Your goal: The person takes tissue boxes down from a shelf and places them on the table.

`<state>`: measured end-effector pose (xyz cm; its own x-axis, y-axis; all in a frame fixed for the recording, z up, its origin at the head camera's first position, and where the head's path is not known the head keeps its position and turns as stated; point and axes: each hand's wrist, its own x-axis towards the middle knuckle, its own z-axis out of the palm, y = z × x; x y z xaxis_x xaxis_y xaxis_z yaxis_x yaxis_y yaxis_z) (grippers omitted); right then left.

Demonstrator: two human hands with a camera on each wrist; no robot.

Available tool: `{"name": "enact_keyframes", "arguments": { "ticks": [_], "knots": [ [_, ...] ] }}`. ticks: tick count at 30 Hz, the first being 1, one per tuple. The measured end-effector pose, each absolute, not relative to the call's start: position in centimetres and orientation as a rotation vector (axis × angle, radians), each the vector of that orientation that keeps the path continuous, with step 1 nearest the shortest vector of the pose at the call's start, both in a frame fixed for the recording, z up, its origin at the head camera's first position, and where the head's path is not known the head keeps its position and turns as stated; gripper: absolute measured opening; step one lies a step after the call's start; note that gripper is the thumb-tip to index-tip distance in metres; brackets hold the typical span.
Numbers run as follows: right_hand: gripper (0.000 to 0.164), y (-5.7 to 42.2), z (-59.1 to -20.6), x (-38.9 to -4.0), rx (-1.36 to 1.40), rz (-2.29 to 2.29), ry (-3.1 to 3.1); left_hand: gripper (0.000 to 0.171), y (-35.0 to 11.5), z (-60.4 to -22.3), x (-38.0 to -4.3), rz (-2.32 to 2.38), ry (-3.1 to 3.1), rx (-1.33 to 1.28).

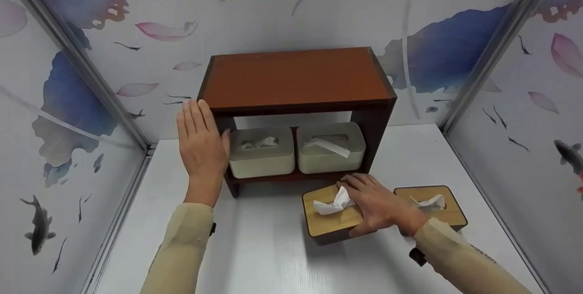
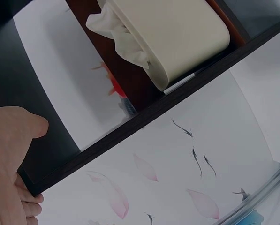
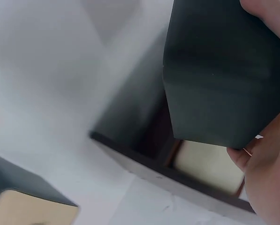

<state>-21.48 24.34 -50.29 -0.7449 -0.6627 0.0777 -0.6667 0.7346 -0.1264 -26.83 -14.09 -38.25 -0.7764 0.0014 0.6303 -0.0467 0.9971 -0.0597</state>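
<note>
My left hand (image 1: 199, 146) rests against the left side of a brown two-tier shelf (image 1: 296, 79), fingers straight along its outer face and thumb at the front edge. With thumb and fingers on opposite sides, my right hand (image 1: 375, 203) grips a tissue box (image 1: 319, 223) with a wooden lid and dark sides, a white tissue sticking out. That box hangs in front of the shelf's right half; its dark underside (image 3: 224, 84) shows in the right wrist view. Two cream tissue boxes, one left (image 1: 262, 164) and one right (image 1: 330, 159), sit side by side inside the shelf.
A second wooden-lidded tissue box (image 1: 444, 200) stands on the white table (image 1: 255, 248), right of my right hand and partly behind the wrist. White panels with petal and fish prints (image 1: 291, 20) enclose the table at the back and sides.
</note>
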Motion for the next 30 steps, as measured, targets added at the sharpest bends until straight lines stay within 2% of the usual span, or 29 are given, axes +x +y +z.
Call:
{"name": "enact_keyframes", "arguments": {
  "ticks": [16,30],
  "knots": [
    [0.117,27.4,-55.1,-21.3,0.910,0.256,-3.054,0.083,-14.0,-38.4,-26.8,0.109,-2.437,0.044],
    [0.115,29.6,-57.7,-21.4,0.873,0.268,-3.025,0.083,-13.9,-38.5,-26.9,0.129,-2.420,0.051]
  ]
}}
